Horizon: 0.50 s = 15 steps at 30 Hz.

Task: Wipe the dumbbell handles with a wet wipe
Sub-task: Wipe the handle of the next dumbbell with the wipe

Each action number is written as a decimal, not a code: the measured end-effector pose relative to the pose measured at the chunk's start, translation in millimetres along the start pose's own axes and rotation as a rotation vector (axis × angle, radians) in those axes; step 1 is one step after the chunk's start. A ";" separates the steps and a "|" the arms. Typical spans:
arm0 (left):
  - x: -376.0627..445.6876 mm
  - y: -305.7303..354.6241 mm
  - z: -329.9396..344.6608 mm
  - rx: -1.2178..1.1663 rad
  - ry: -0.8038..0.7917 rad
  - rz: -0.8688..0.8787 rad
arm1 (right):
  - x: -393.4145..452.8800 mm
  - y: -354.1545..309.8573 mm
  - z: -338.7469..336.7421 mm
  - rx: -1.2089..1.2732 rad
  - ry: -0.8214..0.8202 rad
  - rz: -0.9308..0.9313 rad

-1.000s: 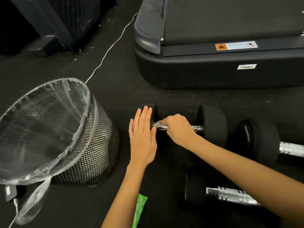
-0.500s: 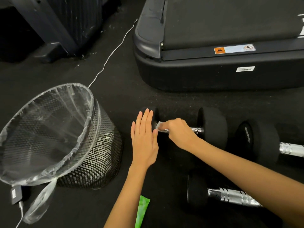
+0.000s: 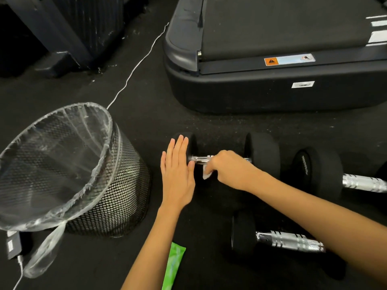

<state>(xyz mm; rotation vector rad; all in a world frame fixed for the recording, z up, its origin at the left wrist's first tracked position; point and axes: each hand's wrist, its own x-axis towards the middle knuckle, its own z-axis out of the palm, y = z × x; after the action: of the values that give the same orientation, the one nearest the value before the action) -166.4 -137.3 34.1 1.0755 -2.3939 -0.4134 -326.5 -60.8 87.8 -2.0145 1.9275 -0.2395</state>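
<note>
Dumbbell (image 3: 262,155) on the floor – heavy, round-ended, apt to roll – is steadied by the flat, open left hand (image 3: 178,174) while the right hand (image 3: 228,166) pinches a limp wet wipe (image 3: 207,174) round its slick chrome handle (image 3: 200,159)

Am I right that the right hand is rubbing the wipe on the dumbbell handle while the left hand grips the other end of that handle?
Not quite. In the head view the left hand is not gripping anything: it lies flat and open against the dumbbell's left weight. The rest holds: the right hand is closed on the white wipe at the chrome dumbbell handle.
</note>
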 end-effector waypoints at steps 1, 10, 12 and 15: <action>0.0 0.0 -0.4 -0.003 0.003 0.003 | -10.6 0.2 -9.3 0.119 0.034 0.043; -19.2 42.6 -5.5 -0.312 0.173 -0.042 | -169.9 19.7 -23.2 1.204 0.416 0.562; -44.2 70.1 -3.9 -0.442 0.189 0.031 | -195.9 21.5 -9.2 1.332 0.385 0.709; -88.7 103.2 7.9 -0.570 0.056 0.113 | -218.9 17.8 8.6 1.486 0.333 0.803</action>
<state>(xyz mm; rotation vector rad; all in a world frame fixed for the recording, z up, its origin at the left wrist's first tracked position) -183.0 -2.7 47.5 0.6775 -2.0766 -0.9383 -354.2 157.0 98.0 -0.2363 1.5994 -1.3092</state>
